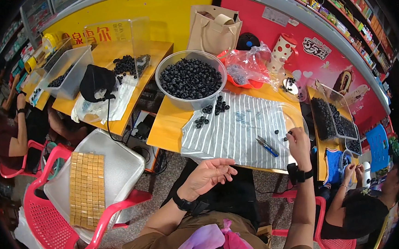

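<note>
I am seated at a yellow tabletop (167,131) covered with a grey striped cloth (230,129). My right hand (298,140) reaches forward to the far right edge of the cloth, its fingers closed in a narrow grip on a small black ring (290,133), lifted just above a clear plastic lid (287,118) where a few more black rings lie. My left hand (210,173) hangs loose and empty over my lap, fingers half curled, short of the tabletop's near edge. Blue-handled pliers (266,146) lie on the cloth just left of my right hand, within easy reach. Ahead and to the left of that hand stands a large clear bowl (191,79) heaped with black rings, and a small spill of them (212,109) sits on the cloth in front of it, between the bowl and my hands. To my left, a red plastic chair (53,218) carries a tray of small yellow tiles (87,188).
</note>
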A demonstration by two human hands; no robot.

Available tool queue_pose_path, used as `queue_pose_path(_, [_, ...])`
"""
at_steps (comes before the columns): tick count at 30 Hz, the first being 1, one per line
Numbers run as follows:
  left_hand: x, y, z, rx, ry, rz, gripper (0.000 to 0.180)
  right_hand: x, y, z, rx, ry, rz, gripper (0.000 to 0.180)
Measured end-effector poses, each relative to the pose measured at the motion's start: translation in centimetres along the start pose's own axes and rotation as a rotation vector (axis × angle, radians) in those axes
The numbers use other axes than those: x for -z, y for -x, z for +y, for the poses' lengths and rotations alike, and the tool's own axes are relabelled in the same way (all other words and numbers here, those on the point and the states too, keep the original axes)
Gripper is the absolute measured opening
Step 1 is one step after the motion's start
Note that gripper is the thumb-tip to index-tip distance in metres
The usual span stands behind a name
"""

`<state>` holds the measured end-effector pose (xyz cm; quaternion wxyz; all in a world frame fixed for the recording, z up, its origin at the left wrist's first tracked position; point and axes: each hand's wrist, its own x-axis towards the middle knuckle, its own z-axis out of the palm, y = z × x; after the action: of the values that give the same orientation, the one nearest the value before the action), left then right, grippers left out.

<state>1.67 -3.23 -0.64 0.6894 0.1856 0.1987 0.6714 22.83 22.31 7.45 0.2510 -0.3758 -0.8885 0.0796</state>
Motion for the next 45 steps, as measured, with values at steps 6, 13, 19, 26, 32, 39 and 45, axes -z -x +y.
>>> queue_pose_path(6, [0.9,0.3,0.8,-0.024,0.050,0.035,0.033,-1.8,-1.7,1.9,0.002,0.115,-0.082,0.016])
queue_pose_path(13, [1.8,1.1,1.0,-0.065,0.117,0.071,0.030,-5.2,-3.0,-13.7,0.275,-0.334,-0.288,0.019])
queue_pose_path(19, [2.5,1.8,1.7,-0.110,0.149,0.090,0.029,-11.1,-5.3,-18.5,0.445,-0.113,-0.278,0.020])
queue_pose_path(26, [3.7,2.4,1.5,-0.171,0.195,0.118,0.028,-10.2,-4.1,-18.9,0.422,-0.169,-0.328,0.015])
queue_pose_path(32, [1.7,1.5,0.6,-0.219,0.248,0.073,0.026,-5.0,4.4,-19.1,0.353,-0.489,-0.277,0.033])
queue_pose_path(39, [1.0,0.6,-1.1,-0.103,0.198,0.120,0.022,-6.0,9.2,-16.6,0.234,-0.502,0.007,0.033])
queue_pose_path(45, [0.0,-0.1,-1.3,-0.173,0.076,0.193,0.014,-5.9,7.3,-10.7,0.028,-0.411,0.179,0.014])
